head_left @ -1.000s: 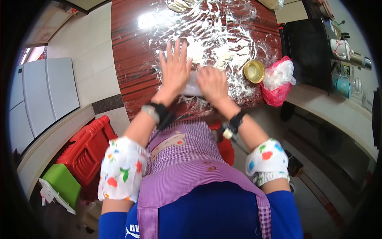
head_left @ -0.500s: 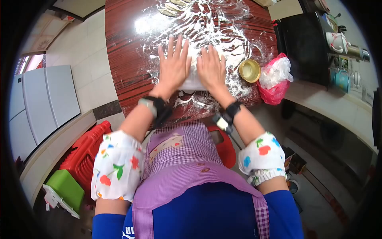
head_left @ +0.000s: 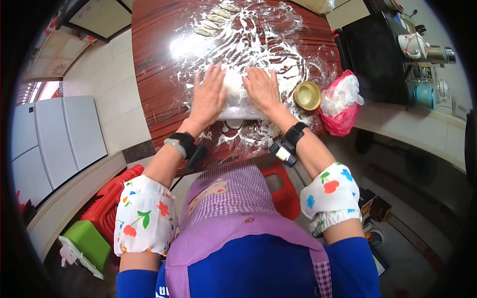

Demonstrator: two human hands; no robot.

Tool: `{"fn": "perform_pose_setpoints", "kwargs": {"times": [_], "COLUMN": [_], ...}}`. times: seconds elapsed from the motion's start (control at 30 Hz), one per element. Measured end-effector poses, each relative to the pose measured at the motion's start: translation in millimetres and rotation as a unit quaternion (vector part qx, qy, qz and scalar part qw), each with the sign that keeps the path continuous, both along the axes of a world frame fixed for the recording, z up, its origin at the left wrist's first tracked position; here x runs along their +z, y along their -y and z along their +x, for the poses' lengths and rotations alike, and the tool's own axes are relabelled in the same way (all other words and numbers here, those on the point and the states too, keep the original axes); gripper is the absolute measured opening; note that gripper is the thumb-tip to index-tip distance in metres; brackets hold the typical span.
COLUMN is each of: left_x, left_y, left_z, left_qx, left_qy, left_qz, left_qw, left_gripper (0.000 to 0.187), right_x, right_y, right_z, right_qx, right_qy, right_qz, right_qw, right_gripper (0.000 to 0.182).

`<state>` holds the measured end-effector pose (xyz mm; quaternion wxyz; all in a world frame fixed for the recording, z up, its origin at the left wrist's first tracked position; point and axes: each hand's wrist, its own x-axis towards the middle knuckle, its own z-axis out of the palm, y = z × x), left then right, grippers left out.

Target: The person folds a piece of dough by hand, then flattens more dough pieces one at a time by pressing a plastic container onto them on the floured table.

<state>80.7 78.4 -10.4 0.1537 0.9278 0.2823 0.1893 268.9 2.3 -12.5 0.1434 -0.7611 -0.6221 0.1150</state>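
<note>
My left hand (head_left: 209, 97) lies with its fingers stretched out over the left side of a pale, see-through rectangular thing (head_left: 238, 112) on the floured table (head_left: 154, 64). Across from it, my right hand (head_left: 263, 90) rests flat along the right side of the same thing, fingers extended. Both palms face down. Motion blur and glare keep me from telling exactly what it is. White flour (head_left: 251, 44) is smeared around and beyond my hands. Close to its near edge, a small pale round patch (head_left: 234, 123) shows on the table.
Several leaf-shaped dough pieces (head_left: 216, 19) lie at the far side. A gold-coloured tin (head_left: 308, 95) stands right of my right hand, beside a pink plastic bag (head_left: 339, 119) with white plastic inside. Below the table edge is a red stool (head_left: 285, 191).
Both hands have drawn back toward me, and the pale see-through thing has come nearer with them. The head view has shifted slightly, showing more of the far dough pieces.
</note>
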Motion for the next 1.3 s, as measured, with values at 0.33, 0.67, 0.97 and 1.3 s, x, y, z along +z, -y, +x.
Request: {"fn": "perform_pose_setpoints", "kwargs": {"times": [0.33, 0.67, 0.97, 1.3], "left_x": [-38, -52, -57, -18], "left_y": [59, 76, 111, 87], "left_z": [-105, -63, -47, -82], "left_qx": [-0.198, -0.206, -0.104, -0.094], "left_qy": [-0.047, -0.121, -0.05, 0.042], "left_qz": [-0.058, 0.005, -0.015, -0.045], "left_qw": [0.977, 0.971, 0.993, 0.994], "left_gripper": [0.04, 0.056, 0.048, 0.037], "right_x": [15, 24, -4, 11], "right_y": [50, 80, 101, 97], "right_z": [-22, 33, -15, -55], "right_qx": [0.161, -0.157, 0.033, 0.059], "right_qy": [0.087, -0.206, -0.054, 0.027], "right_qz": [-0.124, -0.043, 0.096, 0.02], "right_qw": [0.975, 0.965, 0.993, 0.998], "right_gripper": [0.098, 0.103, 0.096, 0.106]}}
